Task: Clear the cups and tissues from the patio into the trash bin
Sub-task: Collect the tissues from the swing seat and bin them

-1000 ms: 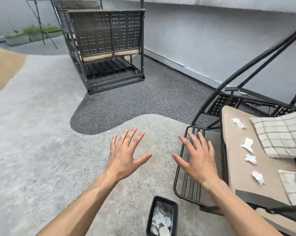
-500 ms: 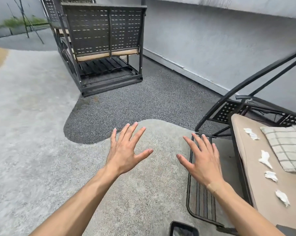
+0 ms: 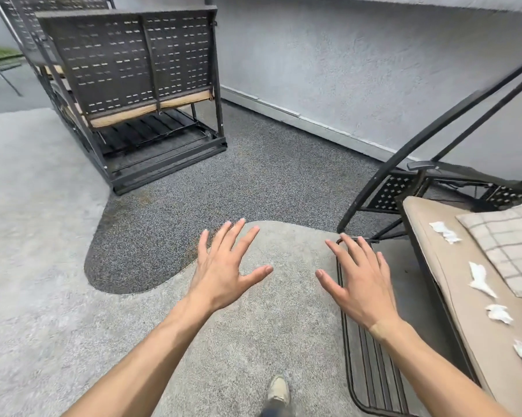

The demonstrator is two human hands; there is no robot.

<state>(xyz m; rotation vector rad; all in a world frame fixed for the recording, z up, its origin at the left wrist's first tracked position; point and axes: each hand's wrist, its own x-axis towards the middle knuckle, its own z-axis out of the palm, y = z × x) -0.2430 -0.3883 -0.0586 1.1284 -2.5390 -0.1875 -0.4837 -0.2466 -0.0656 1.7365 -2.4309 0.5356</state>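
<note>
Fingers (image 3: pixel 223 236) spread, empty; tissues (image 3: pixel 480 278) in line along cushion (image 3: pixel 440 266).

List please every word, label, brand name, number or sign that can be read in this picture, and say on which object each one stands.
None: no readable text appears anywhere in this view.
The tissues on the beige seat cushion, the checked pillow, the dark metal bench, the wall and the shoe carry no visible print.
Both the left hand and the right hand are bare and empty.
</note>
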